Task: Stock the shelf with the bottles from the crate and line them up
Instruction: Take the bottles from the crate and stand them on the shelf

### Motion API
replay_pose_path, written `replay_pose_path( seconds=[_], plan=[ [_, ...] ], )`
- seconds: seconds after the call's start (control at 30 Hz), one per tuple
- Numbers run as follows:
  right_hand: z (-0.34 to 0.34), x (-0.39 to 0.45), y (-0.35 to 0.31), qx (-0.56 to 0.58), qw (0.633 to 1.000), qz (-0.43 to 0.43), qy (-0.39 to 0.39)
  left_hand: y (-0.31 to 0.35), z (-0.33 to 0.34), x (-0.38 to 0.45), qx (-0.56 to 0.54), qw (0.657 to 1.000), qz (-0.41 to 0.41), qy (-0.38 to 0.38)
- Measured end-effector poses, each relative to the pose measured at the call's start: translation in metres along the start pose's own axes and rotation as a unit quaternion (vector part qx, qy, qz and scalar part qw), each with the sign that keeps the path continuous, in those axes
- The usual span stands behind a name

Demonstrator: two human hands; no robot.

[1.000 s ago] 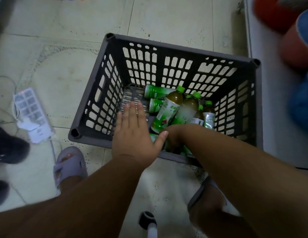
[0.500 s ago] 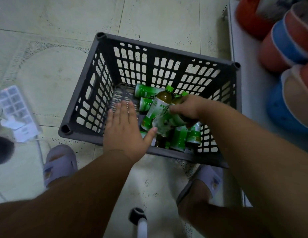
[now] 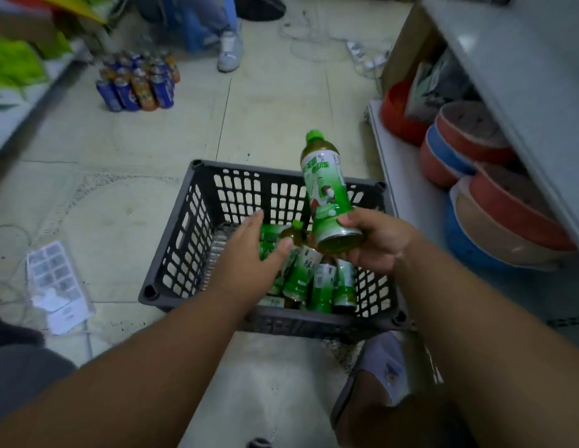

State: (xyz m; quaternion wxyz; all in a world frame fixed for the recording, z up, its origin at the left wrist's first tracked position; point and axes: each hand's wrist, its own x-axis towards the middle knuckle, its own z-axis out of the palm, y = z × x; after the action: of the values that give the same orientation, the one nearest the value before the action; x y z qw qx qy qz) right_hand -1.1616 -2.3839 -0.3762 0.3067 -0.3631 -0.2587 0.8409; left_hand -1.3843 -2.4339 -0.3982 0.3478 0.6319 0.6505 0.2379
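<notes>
A dark grey slatted crate (image 3: pixel 191 221) stands on the floor in front of me, with several green-labelled tea bottles (image 3: pixel 314 279) lying in its bottom. My right hand (image 3: pixel 375 240) grips the base of one green-capped tea bottle (image 3: pixel 327 189), held upright above the crate's right side. My left hand (image 3: pixel 246 253) hovers over the crate with fingers stretched out, thumb near the cap of a bottle inside. The white shelf (image 3: pixel 407 202) runs along the right, its lower board just beyond the crate.
Stacked red, blue and cream basins (image 3: pixel 495 202) fill the lower shelf on the right. A pack of blue and orange cans (image 3: pixel 139 82) stands on the floor at the back left. A power strip (image 3: pixel 58 286) lies left of the crate. Another person's shoe (image 3: pixel 230 50) is behind. My slipper (image 3: pixel 375 370) is below the crate.
My right hand has lifted one bottle out of the crate and turned it upright. The view has tilted up, showing more floor and shelf. My left hand stays over the crate.
</notes>
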Motion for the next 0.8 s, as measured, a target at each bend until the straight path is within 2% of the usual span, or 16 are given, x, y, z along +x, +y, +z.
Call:
replay_pose_path(
  seconds=[0.07,0.13,0.27,0.4,0.53,0.63,0.7,0.8],
  plan=[
    [0.021,-0.024,-0.013,-0.044,0.998,-0.052,-0.016,0.038,-0.016,-0.010,-0.036,0.999,0.033,-0.013],
    [0.039,-0.048,-0.022,-0.066,0.991,-0.116,0.003,0.068,-0.027,-0.023,-0.050,0.996,0.071,-0.024],
    [0.075,-0.090,-0.033,-0.076,0.962,-0.260,0.019,0.111,-0.041,-0.052,-0.048,0.989,0.140,-0.009],
    [0.094,-0.127,-0.043,0.006,0.951,-0.305,0.051,0.146,-0.049,-0.077,-0.068,0.981,0.181,0.010],
    [0.099,-0.152,-0.055,0.022,0.940,-0.336,0.048,0.163,-0.047,-0.084,-0.086,0.977,0.196,0.012],
    [0.094,-0.167,-0.061,0.007,0.912,-0.391,0.120,0.169,-0.036,-0.084,-0.090,0.973,0.211,-0.022],
    [0.082,-0.182,-0.063,-0.032,0.881,-0.427,0.201,0.176,-0.026,-0.082,-0.083,0.969,0.227,-0.051],
    [0.068,-0.214,-0.064,-0.130,0.837,-0.431,0.312,0.193,-0.005,-0.080,-0.058,0.960,0.255,-0.101]
  ],
)
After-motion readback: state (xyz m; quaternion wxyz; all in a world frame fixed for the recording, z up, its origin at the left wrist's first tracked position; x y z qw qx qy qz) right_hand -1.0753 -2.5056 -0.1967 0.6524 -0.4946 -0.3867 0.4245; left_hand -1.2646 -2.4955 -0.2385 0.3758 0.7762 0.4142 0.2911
